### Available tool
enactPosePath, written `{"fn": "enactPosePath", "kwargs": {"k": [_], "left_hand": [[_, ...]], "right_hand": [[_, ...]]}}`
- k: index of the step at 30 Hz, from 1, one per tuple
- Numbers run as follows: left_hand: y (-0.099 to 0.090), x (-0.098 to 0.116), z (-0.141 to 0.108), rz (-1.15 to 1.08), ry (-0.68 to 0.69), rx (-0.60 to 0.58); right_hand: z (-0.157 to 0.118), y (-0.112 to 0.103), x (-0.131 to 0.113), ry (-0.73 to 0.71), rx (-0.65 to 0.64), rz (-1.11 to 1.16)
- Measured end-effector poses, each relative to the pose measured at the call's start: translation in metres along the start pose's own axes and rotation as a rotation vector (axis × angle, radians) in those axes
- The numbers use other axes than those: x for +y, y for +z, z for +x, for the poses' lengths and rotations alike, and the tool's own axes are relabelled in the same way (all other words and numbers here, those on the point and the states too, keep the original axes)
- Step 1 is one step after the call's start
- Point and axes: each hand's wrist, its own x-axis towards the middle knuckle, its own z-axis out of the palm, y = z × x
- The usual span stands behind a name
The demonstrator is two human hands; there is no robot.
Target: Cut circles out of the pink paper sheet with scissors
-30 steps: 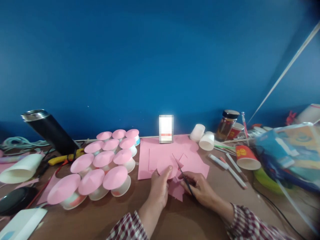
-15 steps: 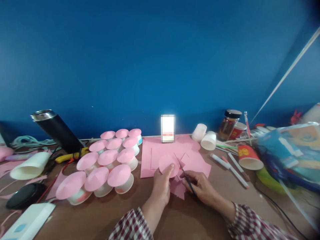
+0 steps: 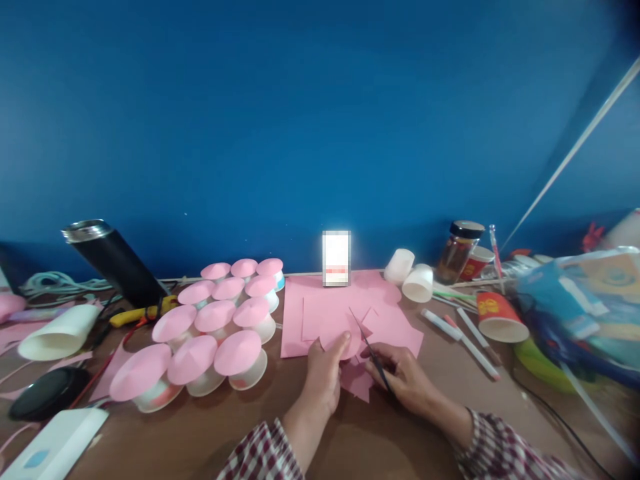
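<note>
My left hand (image 3: 327, 373) pinches a round piece of pink paper (image 3: 350, 345), thumb on top and fingers underneath. Close by on the right, my right hand (image 3: 400, 373) is closed around dark scissors (image 3: 376, 360), whose thin blades point up and left beside the disc. Pink paper offcuts (image 3: 357, 383) lie beneath both hands. Behind them, larger pink sheets (image 3: 293, 320) are spread on the table. To the left stand several upturned paper cups topped with pink paper cones (image 3: 239, 353), in rows.
A black flask (image 3: 127, 263), yellow-handled pliers (image 3: 143, 313) and a white power strip (image 3: 65, 447) are at left. Toward the right lie white cups (image 3: 418, 283), markers (image 3: 465, 343), a red cup (image 3: 501, 317), a lidded jar (image 3: 459, 253) and a plastic bag (image 3: 580, 293). A blurred bright upright object (image 3: 337, 260) stands by the wall.
The pink disc has turned slightly in my left hand, and its upper edge now blends with the sheet behind. My right hand and the scissors have hardly moved.
</note>
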Motion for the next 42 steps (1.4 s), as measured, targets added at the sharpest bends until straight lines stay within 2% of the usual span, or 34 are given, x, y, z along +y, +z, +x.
{"fn": "enactPosePath", "kwargs": {"k": [3, 10, 16, 26, 42], "left_hand": [[0.0000, -0.0003, 0.0000, -0.013, -0.003, 0.006], [-0.0030, -0.0046, 0.0029, -0.067, 0.037, -0.080], [-0.0010, -0.0011, -0.0003, -0.094, 0.043, -0.101], [0.0015, 0.0017, -0.0019, -0.109, 0.038, -0.059], [0.0016, 0.0026, -0.0021, -0.106, 0.045, -0.067]], "right_hand": [[0.0003, 0.0001, -0.0020, -0.009, -0.007, 0.005], [0.0003, -0.0005, 0.0015, -0.010, 0.004, -0.056], [0.0007, -0.0016, 0.0056, -0.029, 0.023, -0.137], [0.0004, -0.0007, 0.0041, -0.014, 0.006, -0.091], [0.0006, -0.0011, 0.0000, -0.017, 0.019, -0.118]]}}
